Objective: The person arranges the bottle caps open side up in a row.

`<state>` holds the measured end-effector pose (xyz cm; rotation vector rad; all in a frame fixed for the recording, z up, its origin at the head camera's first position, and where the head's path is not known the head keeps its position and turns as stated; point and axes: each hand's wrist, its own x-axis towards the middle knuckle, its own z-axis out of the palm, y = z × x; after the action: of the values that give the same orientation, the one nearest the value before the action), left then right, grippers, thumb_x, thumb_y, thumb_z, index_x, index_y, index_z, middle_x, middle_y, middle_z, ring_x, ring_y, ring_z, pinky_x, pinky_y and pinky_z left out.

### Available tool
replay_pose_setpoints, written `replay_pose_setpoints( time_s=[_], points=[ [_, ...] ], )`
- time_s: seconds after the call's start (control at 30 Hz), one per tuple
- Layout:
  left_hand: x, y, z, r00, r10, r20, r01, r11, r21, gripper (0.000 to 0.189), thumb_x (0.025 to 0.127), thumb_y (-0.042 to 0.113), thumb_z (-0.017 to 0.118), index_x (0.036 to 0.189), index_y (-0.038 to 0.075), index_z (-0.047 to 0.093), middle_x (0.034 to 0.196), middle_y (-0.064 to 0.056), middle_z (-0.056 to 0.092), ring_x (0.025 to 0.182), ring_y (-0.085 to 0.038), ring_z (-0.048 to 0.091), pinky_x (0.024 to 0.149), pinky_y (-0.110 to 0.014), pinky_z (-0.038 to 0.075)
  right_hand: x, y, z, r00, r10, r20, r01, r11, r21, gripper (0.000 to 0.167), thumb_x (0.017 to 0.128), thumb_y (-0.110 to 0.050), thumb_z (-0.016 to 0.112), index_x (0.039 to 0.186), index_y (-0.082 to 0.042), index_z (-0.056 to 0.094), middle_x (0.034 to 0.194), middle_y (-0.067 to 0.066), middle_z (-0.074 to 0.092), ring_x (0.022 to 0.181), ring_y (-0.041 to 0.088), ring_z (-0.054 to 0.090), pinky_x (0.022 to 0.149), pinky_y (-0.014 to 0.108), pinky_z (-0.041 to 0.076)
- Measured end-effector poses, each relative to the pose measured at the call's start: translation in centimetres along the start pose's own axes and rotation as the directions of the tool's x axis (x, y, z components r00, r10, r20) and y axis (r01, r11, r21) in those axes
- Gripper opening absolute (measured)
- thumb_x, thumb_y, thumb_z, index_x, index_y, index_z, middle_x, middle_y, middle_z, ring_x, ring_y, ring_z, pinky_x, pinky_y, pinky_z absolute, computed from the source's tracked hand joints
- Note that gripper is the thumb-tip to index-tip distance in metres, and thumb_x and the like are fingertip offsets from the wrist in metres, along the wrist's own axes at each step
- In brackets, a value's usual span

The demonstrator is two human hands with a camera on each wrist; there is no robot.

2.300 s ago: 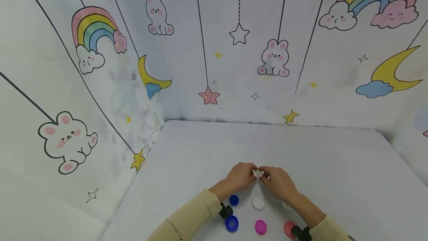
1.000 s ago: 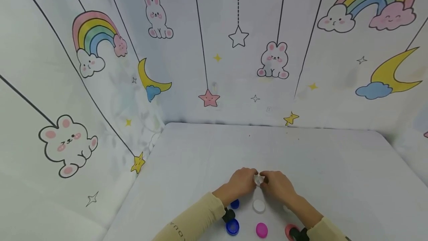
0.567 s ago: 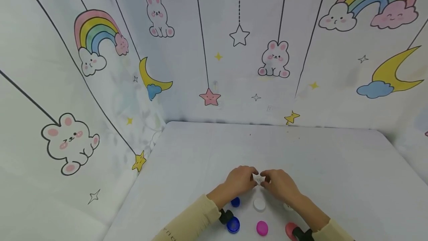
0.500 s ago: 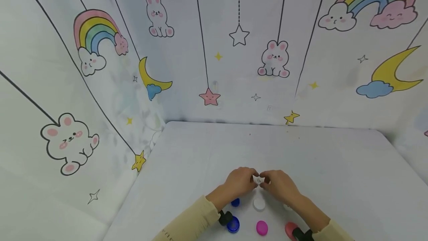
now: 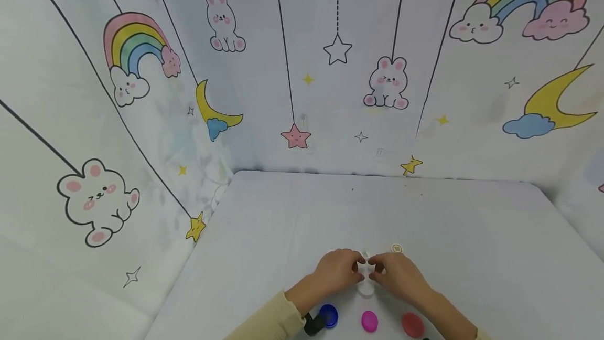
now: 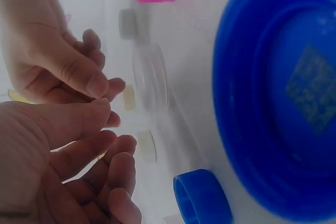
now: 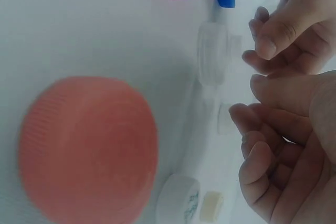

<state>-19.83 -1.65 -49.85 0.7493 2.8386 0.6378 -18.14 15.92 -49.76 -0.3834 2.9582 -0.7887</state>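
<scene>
In the head view my left hand [image 5: 338,269] and right hand [image 5: 398,276] face each other low over the table, fingers loosely bent and nothing held. Just beyond their fingertips stands a small white cap [image 5: 365,254]. Between and below the hands lies a larger pale cap [image 5: 365,290], partly covered by them; both wrist views show it as a translucent cap [image 6: 150,78] [image 7: 212,54]. The thumb tips of the left hand [image 6: 63,161] and right hand [image 7: 294,150] come close together in the wrist views, with bare fingers.
Nearer the body lie a wide blue cap [image 5: 329,316], a pink cap [image 5: 369,321] and a coral-red cap [image 5: 413,325]. A round patterned cap [image 5: 397,248] sits behind the right hand. A small blue cap [image 6: 202,198] and a white cap with green print [image 7: 178,200] show in the wrist views.
Both hands have let go of the small white cap and drawn back toward the body. The patterned cap has come into view; the small blue cap is now hidden in the head view.
</scene>
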Motion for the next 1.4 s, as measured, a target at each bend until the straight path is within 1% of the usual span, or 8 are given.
replay_pose_setpoints(
  time_s=[0.2,0.43,0.53,0.7,0.87,1.07,1.23,1.4],
  points=[
    [-1.0,0.2,0.1,1.0,0.019,-0.019,-0.018,0.999,0.038,0.026,0.08,0.027,0.081,0.104,0.018,0.073,0.078,0.01,0.061,0.067,-0.001,0.049,0.06,-0.018,0.04,-1.4,0.6,0.6,1.0,0.028,0.009,-0.029,0.999,0.023,0.024,0.075,-0.014,0.081,0.098,-0.015,0.075,0.068,-0.017,0.058,0.064,0.004,0.049,0.06,0.025,0.041],
    [-2.0,-0.1,1.1,0.994,0.088,-0.059,-0.078,0.985,0.154,0.032,0.078,0.037,0.082,0.105,0.022,0.074,0.084,0.012,0.063,0.077,-0.004,0.048,0.068,-0.018,0.039,-2.5,1.4,1.6,1.0,-0.021,-0.02,0.022,0.999,0.034,0.026,0.074,-0.01,0.079,0.099,-0.012,0.074,0.069,-0.018,0.058,0.062,-0.002,0.047,0.06,0.022,0.043],
    [-2.3,-0.4,1.6,0.992,0.105,-0.07,-0.092,0.98,0.175,0.035,0.078,0.039,0.081,0.108,0.024,0.073,0.085,0.014,0.061,0.082,-0.004,0.046,0.071,-0.02,0.037,-2.9,1.5,1.8,0.999,-0.036,-0.035,0.037,0.998,0.046,0.029,0.074,-0.009,0.079,0.102,-0.011,0.073,0.07,-0.018,0.058,0.06,-0.004,0.044,0.057,0.021,0.041],
    [-2.7,-0.6,2.1,0.994,0.095,-0.061,-0.082,0.979,0.186,0.038,0.078,0.042,0.081,0.111,0.027,0.071,0.09,0.015,0.061,0.086,-0.005,0.045,0.072,-0.024,0.032,-3.2,1.4,2.0,0.999,-0.027,-0.036,0.028,0.998,0.049,0.033,0.073,-0.009,0.081,0.105,-0.012,0.072,0.07,-0.018,0.056,0.059,-0.003,0.042,0.056,0.021,0.04],
    [-2.8,-0.5,2.2,0.995,0.09,-0.053,-0.075,0.969,0.235,0.038,0.077,0.045,0.08,0.11,0.028,0.071,0.097,0.013,0.061,0.09,-0.007,0.044,0.074,-0.026,0.031,-2.9,1.0,2.5,0.999,-0.008,-0.039,0.007,0.999,-0.037,0.032,0.071,-0.013,0.083,0.102,-0.014,0.074,0.068,-0.02,0.054,0.062,-0.001,0.045,0.062,0.023,0.044],
    [-2.5,-0.2,1.9,0.996,0.082,-0.032,-0.071,0.962,0.262,0.037,0.077,0.044,0.081,0.109,0.028,0.071,0.095,0.012,0.059,0.091,-0.008,0.045,0.073,-0.027,0.031,-2.6,0.7,3.0,0.999,0.002,-0.036,-0.006,0.993,-0.114,0.031,0.07,-0.017,0.085,0.099,-0.014,0.075,0.068,-0.018,0.051,0.063,0.002,0.044,0.062,0.025,0.045],
    [-2.4,-0.2,2.0,0.995,0.087,-0.038,-0.074,0.963,0.258,0.036,0.076,0.043,0.081,0.107,0.028,0.071,0.093,0.012,0.058,0.091,-0.008,0.044,0.072,-0.026,0.031,-2.6,0.6,3.0,1.0,0.004,-0.031,-0.007,0.994,-0.113,0.032,0.069,-0.018,0.085,0.099,-0.012,0.075,0.069,-0.015,0.049,0.063,0.004,0.043,0.062,0.026,0.043],
    [-2.2,-0.4,2.3,0.996,0.079,-0.046,-0.066,0.971,0.231,0.037,0.077,0.042,0.081,0.109,0.028,0.07,0.093,0.014,0.058,0.091,-0.007,0.044,0.073,-0.026,0.032,-2.5,0.4,2.7,0.999,0.029,-0.029,-0.032,0.996,-0.086,0.034,0.07,-0.017,0.085,0.102,-0.014,0.074,0.069,-0.015,0.052,0.063,0.004,0.045,0.062,0.027,0.043]
  ],
)
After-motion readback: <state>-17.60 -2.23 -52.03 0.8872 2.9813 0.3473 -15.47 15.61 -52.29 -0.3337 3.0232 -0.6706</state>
